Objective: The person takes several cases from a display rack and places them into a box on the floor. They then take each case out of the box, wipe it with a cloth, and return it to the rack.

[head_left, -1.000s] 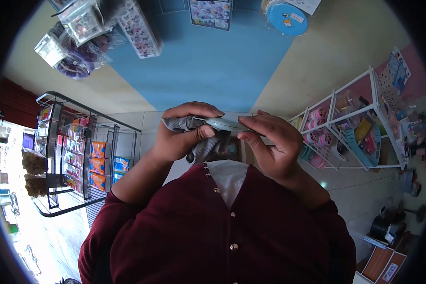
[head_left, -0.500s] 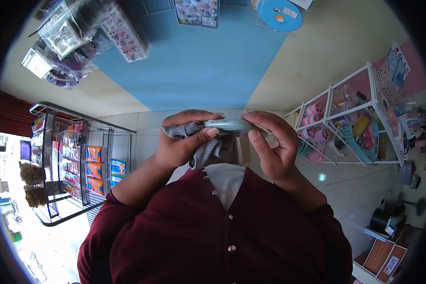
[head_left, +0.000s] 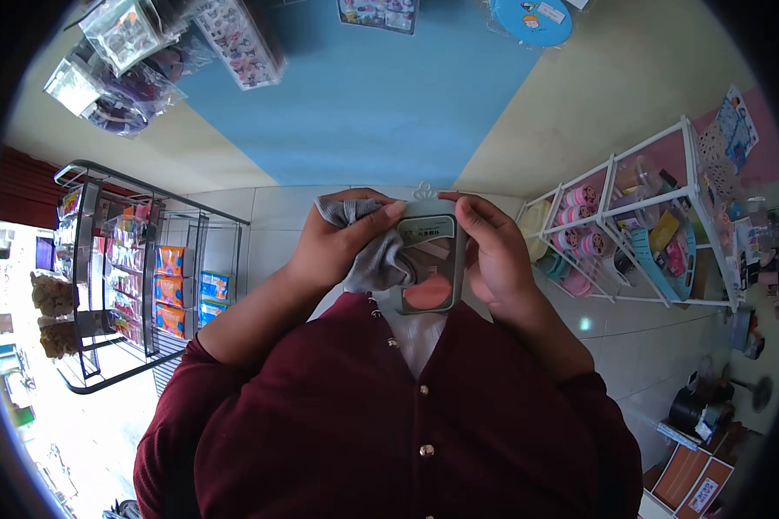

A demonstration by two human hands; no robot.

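Note:
A small framed mirror (head_left: 448, 298) with a pale grey-green rim, a printed label along its top and a crown-shaped hanger is held upright in front of my chest. Its face is turned toward me and reflects a pinkish patch. My left hand (head_left: 331, 246) is closed around a grey cloth (head_left: 376, 262), its thumb at the mirror's upper left corner; the cloth hangs over the left edge. My right hand (head_left: 498, 251) grips the upper right edge, thumb in front and fingers partly hidden behind.
To the left stands a black wire rack (head_left: 130, 381) of packaged goods, orange packets (head_left: 171, 290) among them. A white shelf (head_left: 610, 221) with pink items and a blue basket (head_left: 658, 272) is at the right. Packaged goods (head_left: 238, 48) hang on the wall ahead.
The mirror has tipped from nearly edge-on to face me, showing its label and reflecting surface. Both hands turned with it and keep their hold; the cloth stays in my left hand.

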